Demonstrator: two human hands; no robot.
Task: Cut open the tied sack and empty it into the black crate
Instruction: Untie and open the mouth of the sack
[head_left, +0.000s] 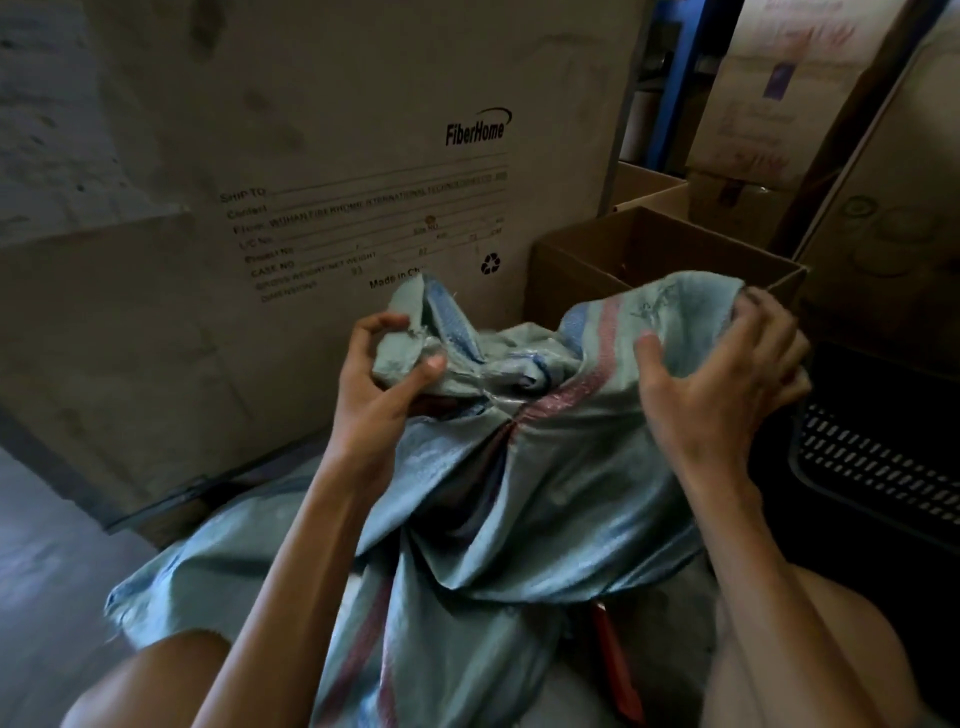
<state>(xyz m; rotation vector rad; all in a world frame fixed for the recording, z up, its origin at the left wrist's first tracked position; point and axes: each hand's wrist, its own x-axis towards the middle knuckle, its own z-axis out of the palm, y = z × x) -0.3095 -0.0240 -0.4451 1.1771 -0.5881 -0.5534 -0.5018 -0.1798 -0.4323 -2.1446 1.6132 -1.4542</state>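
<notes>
A pale blue-green woven sack (519, 499) with a red and blue stripe stands between my knees, its neck bunched at the top. My left hand (379, 384) pinches a flap of the sack's mouth on the left. Gripping the right side of the mouth is my right hand (722, 379), with cloth folded over its fingers. The black crate (878, 462) with slotted walls stands at the right, just beyond my right hand. A red handle-like object (613, 654) lies low beside the sack, partly hidden.
A big FiberHome cardboard box (322, 182) fills the view straight ahead. An open brown carton (670, 249) stands behind the sack. More cartons (753, 119) are stacked at the back right. Grey floor (47, 545) shows at the lower left.
</notes>
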